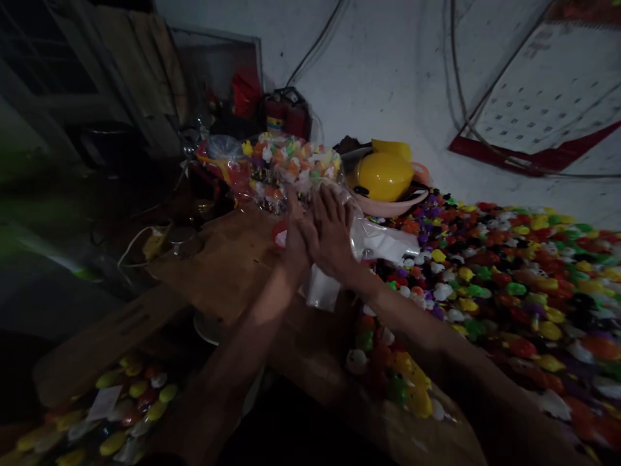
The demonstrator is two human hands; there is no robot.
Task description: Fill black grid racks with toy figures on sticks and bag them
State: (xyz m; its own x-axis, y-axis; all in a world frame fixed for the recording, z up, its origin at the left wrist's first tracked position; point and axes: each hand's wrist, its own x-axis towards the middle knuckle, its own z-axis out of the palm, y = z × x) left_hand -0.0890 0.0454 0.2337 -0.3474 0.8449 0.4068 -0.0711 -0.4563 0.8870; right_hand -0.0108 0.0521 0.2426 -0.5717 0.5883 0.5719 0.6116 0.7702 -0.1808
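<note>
My left hand (297, 233) and my right hand (332, 236) are close together, reaching forward over the table and overlapping near the thumbs. The right hand's fingers are stretched out flat against clear plastic. Visible fingers of the left hand point forward too, though part of that hand is in shadow. Just beyond them stands a clear plastic bag (291, 162) full of small colourful toy figures. Flat white plastic bags (391, 241) lie beside and beneath the right hand. A red rim (279, 234) shows at the left hand's edge. I see nothing gripped in either hand.
Loose colourful toys (514, 291) are heaped on the right, with others (138, 395) at lower left. A brown board (233, 259) lies left of my hands. Behind are a yellow helmet-like object (385, 176), fire extinguishers (286, 116) and a wall calendar (548, 90).
</note>
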